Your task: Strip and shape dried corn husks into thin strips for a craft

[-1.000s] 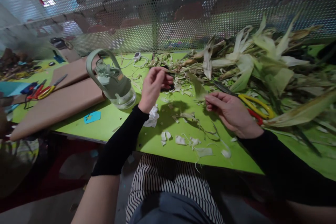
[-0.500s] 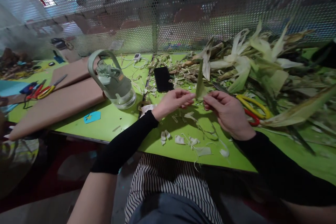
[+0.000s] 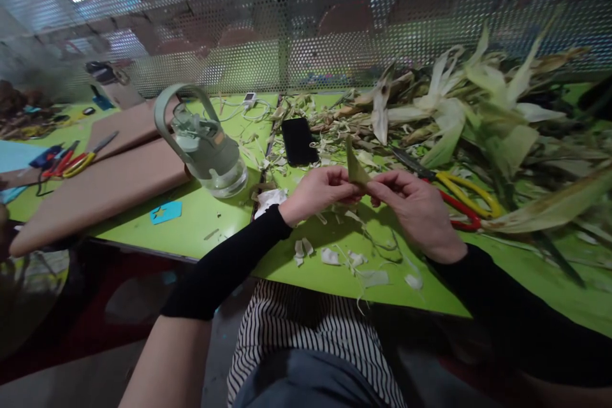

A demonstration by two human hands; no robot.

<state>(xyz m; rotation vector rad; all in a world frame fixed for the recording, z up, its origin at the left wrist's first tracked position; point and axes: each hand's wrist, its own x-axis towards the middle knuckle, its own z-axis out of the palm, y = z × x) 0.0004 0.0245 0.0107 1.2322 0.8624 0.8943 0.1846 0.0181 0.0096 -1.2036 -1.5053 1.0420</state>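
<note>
A small pointed piece of green corn husk (image 3: 355,167) stands up between my two hands, over the green table. My left hand (image 3: 326,191) pinches its lower left side between thumb and fingers. At its lower right edge, my right hand (image 3: 415,207) is closed on it with thumb and forefinger. The fingertips hide the bottom of the piece. Scissors (image 3: 459,201) with yellow and red handles lie just beyond my right hand. Below the hands, several husk scraps (image 3: 329,256) and thin strips are scattered on the table (image 3: 282,271).
A big heap of corn husks (image 3: 449,102) fills the right and back. Behind my left hand lies a black phone (image 3: 299,141). A water bottle (image 3: 213,159), brown paper packages (image 3: 109,188), a blue tag (image 3: 166,212) and more scissors (image 3: 79,162) are on the left. A perforated metal screen (image 3: 296,32) borders the back.
The husk piece has tilted leftward and sits lower. My left hand has moved slightly right, closing in on my right hand, and now grips the piece. The view has shifted a little.
</note>
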